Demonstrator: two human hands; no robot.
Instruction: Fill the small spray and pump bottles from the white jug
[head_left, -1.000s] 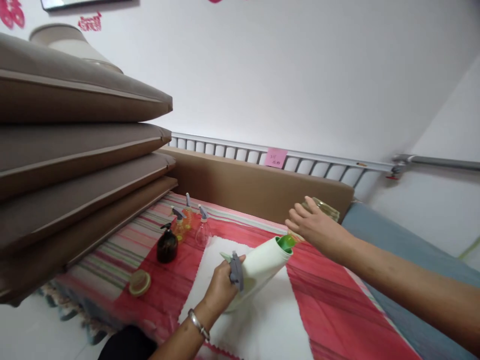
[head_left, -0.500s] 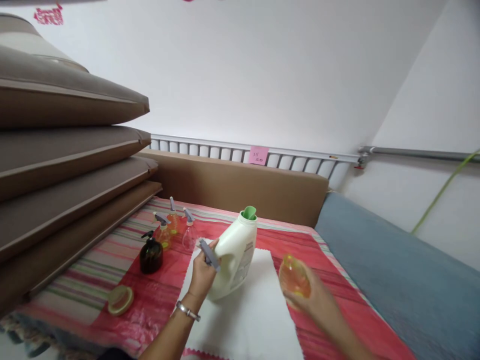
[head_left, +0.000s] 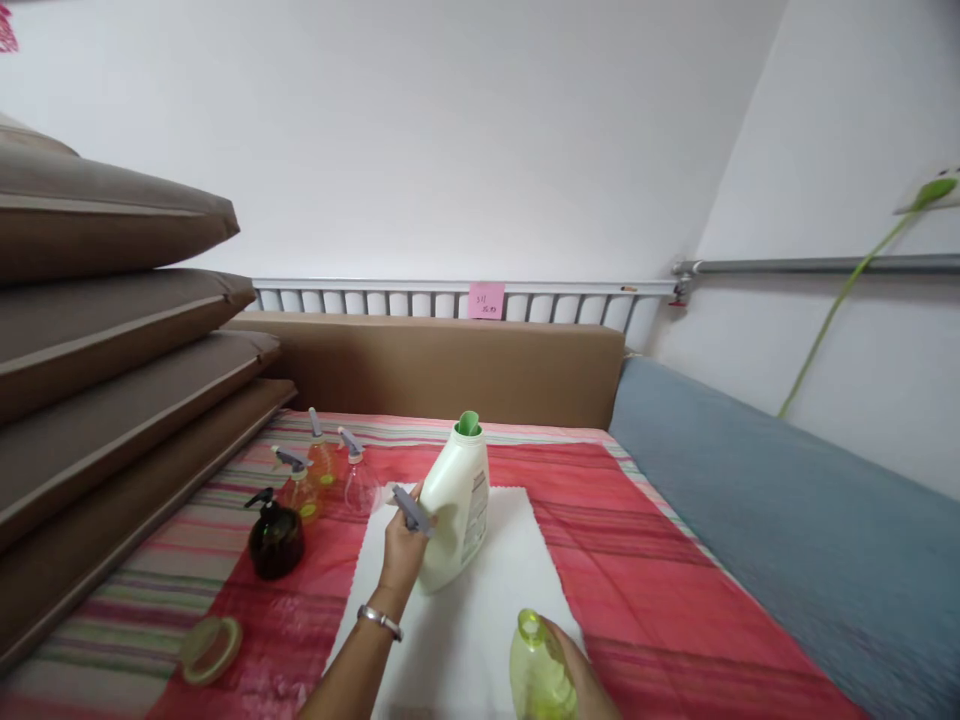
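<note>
The jug (head_left: pixel 454 490) is creamy white, its spout (head_left: pixel 469 424) green, the nearest bottle (head_left: pixel 534 668) yellow-green, and the cloth (head_left: pixel 660 580) striped red.

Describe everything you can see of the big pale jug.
The jug is pale greenish-white, apparently plastic, with small dark print on its right side. Its neck is uncapped, showing a green spout. It leans slightly, neck up, above or on the white cloth; contact is unclear. The left hand grips its left side, partly hiding it.
</note>
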